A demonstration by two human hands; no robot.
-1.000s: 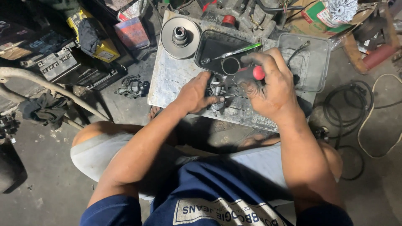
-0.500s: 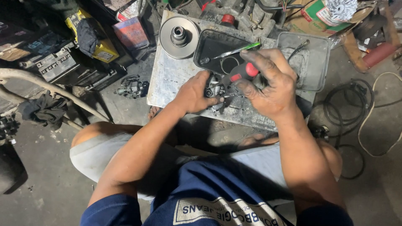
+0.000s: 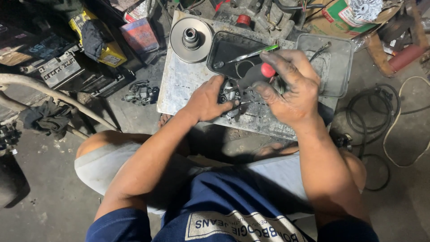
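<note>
The left hand (image 3: 207, 99) clamps a small grimy metal carburettor-like part (image 3: 231, 97) steady on the stained grey work board (image 3: 179, 85), while the right hand (image 3: 289, 87), just beside, grips a black, red-capped screwdriver handle (image 3: 256, 74) angled down into it.

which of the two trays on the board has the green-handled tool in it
The black tray, beside the round pulley; the clear tray on the far right holds no green tool.
</note>
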